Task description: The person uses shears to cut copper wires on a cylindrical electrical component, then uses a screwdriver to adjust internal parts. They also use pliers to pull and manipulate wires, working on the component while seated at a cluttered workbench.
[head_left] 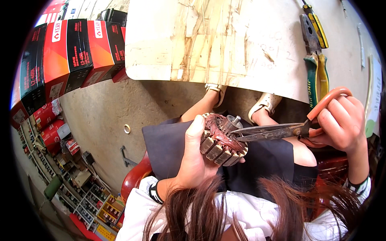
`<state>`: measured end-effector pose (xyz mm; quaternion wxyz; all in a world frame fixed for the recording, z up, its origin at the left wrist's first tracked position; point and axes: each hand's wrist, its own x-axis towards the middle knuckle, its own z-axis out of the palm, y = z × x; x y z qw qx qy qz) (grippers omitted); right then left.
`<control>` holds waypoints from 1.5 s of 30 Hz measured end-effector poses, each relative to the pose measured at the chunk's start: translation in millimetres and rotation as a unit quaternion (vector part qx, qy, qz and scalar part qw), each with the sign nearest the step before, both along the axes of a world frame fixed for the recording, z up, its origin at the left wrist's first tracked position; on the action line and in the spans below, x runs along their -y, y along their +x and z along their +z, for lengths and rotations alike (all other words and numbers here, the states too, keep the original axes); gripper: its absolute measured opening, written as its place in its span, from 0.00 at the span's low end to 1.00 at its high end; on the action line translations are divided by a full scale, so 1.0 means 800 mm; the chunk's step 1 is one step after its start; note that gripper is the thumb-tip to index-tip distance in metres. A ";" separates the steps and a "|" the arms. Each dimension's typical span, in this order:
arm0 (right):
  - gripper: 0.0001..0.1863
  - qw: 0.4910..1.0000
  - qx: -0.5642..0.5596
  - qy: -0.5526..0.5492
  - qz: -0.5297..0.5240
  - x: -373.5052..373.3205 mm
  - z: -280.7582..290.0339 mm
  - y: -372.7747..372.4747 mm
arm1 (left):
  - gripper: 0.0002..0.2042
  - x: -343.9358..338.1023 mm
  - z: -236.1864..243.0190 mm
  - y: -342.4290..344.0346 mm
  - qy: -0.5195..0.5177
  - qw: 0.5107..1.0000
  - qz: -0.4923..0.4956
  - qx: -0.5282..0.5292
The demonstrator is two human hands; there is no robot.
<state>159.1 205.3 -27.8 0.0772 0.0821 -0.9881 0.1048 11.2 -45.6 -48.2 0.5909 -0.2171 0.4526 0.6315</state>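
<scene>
Closest, strands of brown hair (193, 209) are hanging below the motor core (227, 150), a round metal piece with a shaft and red-brown copper wire. It is sitting above the person's lap, where the left hand (197, 156) is gripping its left side, the thumb pressing up along the edge and the fingers wrapping underneath. Right of the core, the right hand (341, 124) is curling around the orange handles of a pair of scissors (273, 131). Their blades are standing slightly apart and pointing at the core's wire; whether the tips are touching it, I cannot tell. Dark cloth (257, 164) is covering the lap beneath the core, and a red chair (136, 176) is showing to its lower left. Beyond the core, a table (150, 48) is stretching away, with pliers (313, 76) and a yellow-handled screwdriver (317, 28) lying to the core's upper right. Farther down, pale sandals (270, 103) are resting on the floor above the core, a small ring (127, 129) is lying to its left, and red-and-black boxes (56, 60) are standing to its upper left.
</scene>
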 end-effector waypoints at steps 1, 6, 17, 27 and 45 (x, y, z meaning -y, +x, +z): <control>0.09 1.000 0.001 -0.002 0.001 0.000 0.000 0.000 | 0.32 0.000 0.000 0.000 -0.001 1.000 -0.001 0.000; 0.08 1.000 0.001 -0.016 0.009 -0.003 -0.001 0.002 | 0.31 0.004 -0.001 0.002 -0.005 1.000 -0.003 0.019; 0.09 0.999 0.014 0.006 0.031 -0.005 0.003 0.009 | 0.30 0.003 0.001 0.002 -0.016 0.999 -0.021 0.029; 0.11 0.999 0.020 -0.036 0.016 -0.008 0.000 0.006 | 0.32 0.002 0.000 0.000 -0.002 0.999 0.004 0.042; 0.12 1.000 0.022 0.008 0.019 -0.003 0.011 0.015 | 0.30 0.003 0.003 0.000 -0.005 0.999 -0.013 0.050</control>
